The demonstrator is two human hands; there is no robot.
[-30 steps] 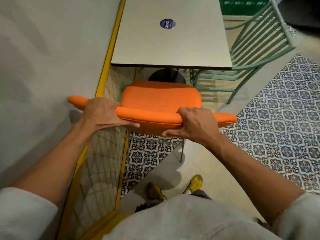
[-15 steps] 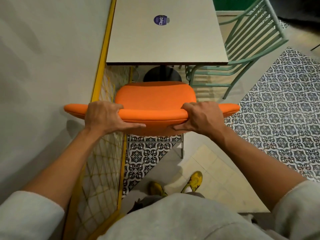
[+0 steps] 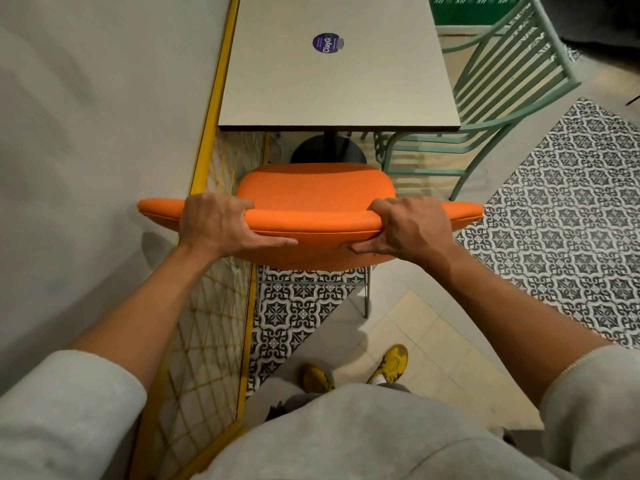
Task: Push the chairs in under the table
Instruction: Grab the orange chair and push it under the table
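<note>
Both hands clamped on the backrest top edge of the orange chair (image 3: pixel 315 192): left hand (image 3: pixel 216 223) at 9 o'clock of the seat, right hand (image 3: pixel 408 226) at 3 o'clock, fingers curled over the front face, thumbs underneath. Chair positioned at 6 o'clock of the table (image 3: pixel 332 81), seat front just short of the table edge, black pedestal base (image 3: pixel 327 152) visible between them. Green metal chair (image 3: pixel 485 98) at 3 o'clock of the table; yellow mesh frame (image 3: pixel 221 105) at 9 o'clock.
</note>
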